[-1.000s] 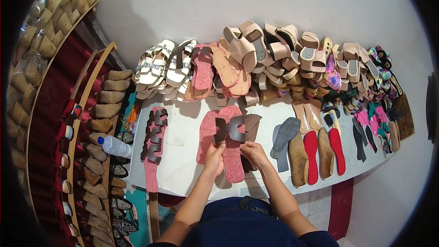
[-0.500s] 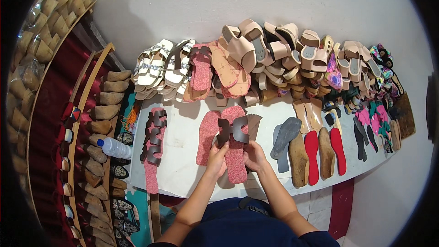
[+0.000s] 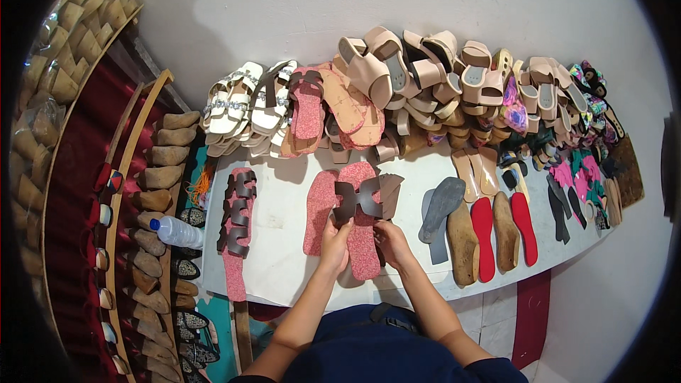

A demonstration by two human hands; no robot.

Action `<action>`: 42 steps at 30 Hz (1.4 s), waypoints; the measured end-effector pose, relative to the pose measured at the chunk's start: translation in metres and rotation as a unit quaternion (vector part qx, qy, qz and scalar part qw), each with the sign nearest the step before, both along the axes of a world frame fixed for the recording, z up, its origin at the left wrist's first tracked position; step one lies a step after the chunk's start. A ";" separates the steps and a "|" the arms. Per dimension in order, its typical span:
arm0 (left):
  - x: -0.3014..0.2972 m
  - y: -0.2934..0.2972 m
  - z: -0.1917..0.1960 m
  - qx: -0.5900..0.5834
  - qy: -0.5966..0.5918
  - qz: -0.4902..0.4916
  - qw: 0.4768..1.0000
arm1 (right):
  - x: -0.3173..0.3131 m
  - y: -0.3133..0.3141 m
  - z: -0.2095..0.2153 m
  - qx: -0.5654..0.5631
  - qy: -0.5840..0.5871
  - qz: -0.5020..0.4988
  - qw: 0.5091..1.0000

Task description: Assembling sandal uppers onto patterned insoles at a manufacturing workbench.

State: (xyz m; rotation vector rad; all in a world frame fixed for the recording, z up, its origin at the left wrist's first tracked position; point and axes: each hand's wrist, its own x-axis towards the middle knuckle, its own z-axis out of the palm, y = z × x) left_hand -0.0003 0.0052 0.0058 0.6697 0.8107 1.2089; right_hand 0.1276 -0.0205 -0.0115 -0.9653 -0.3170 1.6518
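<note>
A pink speckled insole [image 3: 365,252] is in front of me, with a dark brown H-shaped sandal strap [image 3: 358,199] across its upper part. My left hand [image 3: 335,245] is closed, thumb and fingers pinching the strap's lower left end beside the insole. At the insole's right edge, just below the strap's right end, my right hand [image 3: 392,242] is closed with its fingers curled; its grip underneath is hidden. Another pink insole [image 3: 321,206] lies partly under the strap's left side. Loose dark brown strap pieces [image 3: 390,191] lie behind on the right.
Finished sandals [image 3: 383,67] are piled along the wall. On the table's left lie dark straps on pink insoles [image 3: 235,280]. Wooden lasts [image 3: 463,248], red insoles [image 3: 484,241] and grey soles [image 3: 443,206] lie to the right. A rack of lasts [image 3: 163,177] and a water bottle [image 3: 177,232] stand left.
The whole view has shifted slightly. My right hand has slid a little down and inward, from the strap's right end toward the insole's edge. My left hand keeps its pinch.
</note>
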 end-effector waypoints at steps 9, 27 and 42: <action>0.000 -0.001 0.002 0.007 0.014 0.014 1.000 | -0.004 0.002 0.012 0.074 0.004 0.008 0.997; -0.001 -0.001 -0.002 0.012 -0.011 0.022 1.000 | 0.005 0.005 0.005 0.036 -0.142 0.068 0.987; 0.002 -0.003 -0.001 0.017 -0.006 0.012 1.000 | -0.004 0.007 0.012 0.045 -0.056 0.006 0.997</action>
